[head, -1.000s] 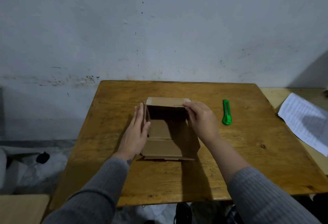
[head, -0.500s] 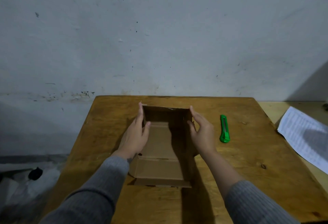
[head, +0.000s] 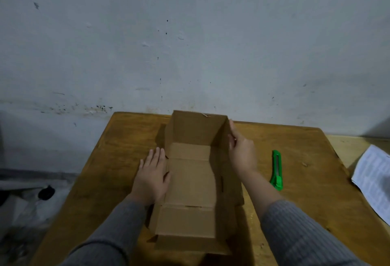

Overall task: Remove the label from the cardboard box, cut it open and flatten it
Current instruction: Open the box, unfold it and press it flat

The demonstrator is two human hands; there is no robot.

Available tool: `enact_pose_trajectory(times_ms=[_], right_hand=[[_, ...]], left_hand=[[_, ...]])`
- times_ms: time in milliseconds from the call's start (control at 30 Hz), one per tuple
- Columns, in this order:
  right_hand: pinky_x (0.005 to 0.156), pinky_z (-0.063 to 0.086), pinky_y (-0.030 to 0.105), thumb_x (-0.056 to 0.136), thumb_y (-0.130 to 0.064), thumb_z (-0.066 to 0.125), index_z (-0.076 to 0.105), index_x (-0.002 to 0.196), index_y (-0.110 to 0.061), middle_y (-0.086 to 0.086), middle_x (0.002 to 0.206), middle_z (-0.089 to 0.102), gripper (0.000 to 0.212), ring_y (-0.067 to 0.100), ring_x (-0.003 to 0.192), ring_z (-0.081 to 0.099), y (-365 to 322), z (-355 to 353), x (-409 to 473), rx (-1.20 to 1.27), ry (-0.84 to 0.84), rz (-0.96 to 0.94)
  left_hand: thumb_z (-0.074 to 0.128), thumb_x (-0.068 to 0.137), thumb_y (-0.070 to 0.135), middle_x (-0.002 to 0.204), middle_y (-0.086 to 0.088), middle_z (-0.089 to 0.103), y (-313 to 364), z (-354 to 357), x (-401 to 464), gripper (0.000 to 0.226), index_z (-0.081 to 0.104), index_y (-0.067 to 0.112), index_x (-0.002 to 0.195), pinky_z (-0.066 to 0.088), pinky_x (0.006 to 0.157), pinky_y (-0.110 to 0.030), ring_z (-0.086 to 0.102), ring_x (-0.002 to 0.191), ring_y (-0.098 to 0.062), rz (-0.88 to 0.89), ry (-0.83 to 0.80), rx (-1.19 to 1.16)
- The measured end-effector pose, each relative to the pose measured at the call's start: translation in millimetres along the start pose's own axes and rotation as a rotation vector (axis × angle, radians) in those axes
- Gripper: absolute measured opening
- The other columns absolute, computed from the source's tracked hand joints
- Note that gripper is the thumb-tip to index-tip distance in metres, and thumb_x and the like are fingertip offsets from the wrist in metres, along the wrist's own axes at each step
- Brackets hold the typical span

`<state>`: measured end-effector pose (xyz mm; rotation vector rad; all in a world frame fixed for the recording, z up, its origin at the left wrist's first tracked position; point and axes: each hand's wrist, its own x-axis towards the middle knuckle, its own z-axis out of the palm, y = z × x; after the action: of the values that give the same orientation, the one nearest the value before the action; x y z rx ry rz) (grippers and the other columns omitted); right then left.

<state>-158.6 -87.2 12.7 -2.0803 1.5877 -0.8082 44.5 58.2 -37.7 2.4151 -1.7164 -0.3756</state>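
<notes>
A brown cardboard box (head: 190,183) stands open-topped in the middle of the wooden table (head: 306,202), its inner flaps showing and its walls leaning. My left hand (head: 152,179) lies flat against the outside of the left wall, fingers straight and together. My right hand (head: 240,151) presses the outside of the right wall near its far top corner, fingers extended. Neither hand closes around the cardboard. A green utility knife (head: 276,169) lies on the table to the right of the box, apart from my right hand. No label shows on the visible faces.
A printed white paper sheet (head: 373,179) lies at the right on a paler adjoining table surface. The grey wall rises right behind the table's far edge. Left of the table, the floor holds pale bags and a dark object (head: 46,192).
The box has opened wider and its far wall now stands taller. My left hand slid nearer along the left wall; my right hand shifted from the far flap to the right wall.
</notes>
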Motion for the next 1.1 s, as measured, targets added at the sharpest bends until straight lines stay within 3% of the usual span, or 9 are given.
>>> enact_pose_trajectory(times_ms=[100, 200, 333, 600, 700, 800, 867, 1000, 1100], right_hand=[[0.047, 0.036, 0.026, 0.097, -0.013, 0.045, 0.042, 0.136, -0.042, 0.004, 0.068, 0.065, 0.048, 0.009, 0.047, 0.046, 6, 5, 18, 0.098, 0.045, 0.012], [0.054, 0.037, 0.022, 0.096, -0.013, 0.049, 0.052, 0.133, -0.031, 0.0, 0.076, 0.065, 0.041, 0.011, 0.057, 0.052, 9, 8, 33, 0.138, 0.086, 0.048], [0.054, 0.035, 0.018, 0.095, -0.012, 0.051, 0.045, 0.137, -0.032, 0.0, 0.075, 0.06, 0.048, 0.003, 0.053, 0.045, 14, 19, 51, 0.185, 0.052, 0.116], [0.055, 0.043, 0.028, 0.095, -0.009, 0.05, 0.024, 0.146, -0.04, 0.012, 0.081, 0.063, 0.065, 0.017, 0.058, 0.049, 8, 17, 60, 0.184, -0.121, 0.183], [0.078, 0.051, 0.034, 0.094, -0.011, 0.054, 0.018, 0.147, -0.041, 0.012, 0.122, 0.06, 0.071, 0.026, 0.1, 0.061, 4, 11, 47, 0.193, -0.121, 0.162], [0.106, 0.037, 0.042, 0.092, -0.021, 0.057, 0.016, 0.148, -0.038, 0.009, 0.149, 0.036, 0.072, 0.029, 0.135, 0.034, 4, 6, 31, -0.011, -0.105, 0.115], [0.111, 0.028, 0.046, 0.091, -0.024, 0.057, 0.025, 0.147, -0.034, 0.008, 0.153, 0.029, 0.065, 0.029, 0.14, 0.025, 0, -2, 12, -0.136, -0.091, 0.121], [0.111, 0.023, 0.043, 0.093, -0.023, 0.05, 0.057, 0.126, -0.025, 0.005, 0.146, 0.04, 0.034, 0.026, 0.136, 0.028, -19, -14, -48, -0.319, -0.103, -0.027], [0.115, 0.016, 0.044, 0.093, -0.028, 0.045, 0.059, 0.121, -0.022, 0.006, 0.146, 0.042, 0.032, 0.024, 0.139, 0.028, -31, -8, -94, -0.459, -0.215, -0.142]], left_hand=[[0.027, 0.087, 0.064, 0.157, -0.01, 0.019, -7, 13, -3, 0.089, 0.01, 0.003, 0.15, 0.011, 0.114, -0.048, 0.014, 0.146, -0.025, 0.037, 0.069, -0.012], [0.047, 0.09, 0.055, 0.158, -0.009, 0.019, -3, 15, -2, 0.089, 0.008, 0.003, 0.15, 0.017, 0.114, -0.051, 0.013, 0.146, -0.024, 0.013, 0.063, 0.003], [0.038, 0.092, 0.058, 0.161, -0.007, 0.002, 1, 12, -1, 0.09, -0.006, 0.004, 0.15, 0.008, 0.116, -0.047, -0.002, 0.147, -0.021, 0.0, -0.026, 0.017], [0.036, 0.092, 0.058, 0.16, -0.006, -0.005, 6, 9, -4, 0.09, -0.011, 0.005, 0.149, 0.004, 0.117, -0.046, -0.007, 0.147, -0.02, -0.006, -0.083, 0.002], [0.038, 0.093, 0.058, 0.16, -0.005, -0.005, 11, 1, -5, 0.089, -0.009, 0.007, 0.15, 0.002, 0.116, -0.045, -0.006, 0.147, -0.018, -0.019, -0.083, -0.029], [0.034, 0.095, 0.054, 0.16, -0.002, -0.01, 13, -7, -7, 0.082, -0.01, 0.012, 0.151, -0.003, 0.116, -0.045, -0.01, 0.146, -0.016, -0.018, -0.068, -0.059], [0.031, 0.097, 0.051, 0.159, 0.0, -0.014, 15, -13, -10, 0.077, -0.01, 0.016, 0.151, -0.006, 0.116, -0.045, -0.013, 0.145, -0.015, -0.015, -0.093, -0.039], [0.031, 0.099, 0.044, 0.159, -0.001, -0.013, 24, -15, -29, 0.069, -0.003, 0.018, 0.152, -0.008, 0.115, -0.046, -0.014, 0.145, -0.016, 0.076, -0.113, 0.063], [0.028, 0.099, 0.047, 0.16, 0.0, -0.009, 34, -12, -45, 0.065, 0.003, 0.019, 0.152, -0.006, 0.116, -0.048, -0.012, 0.146, -0.015, 0.128, -0.113, 0.125]])
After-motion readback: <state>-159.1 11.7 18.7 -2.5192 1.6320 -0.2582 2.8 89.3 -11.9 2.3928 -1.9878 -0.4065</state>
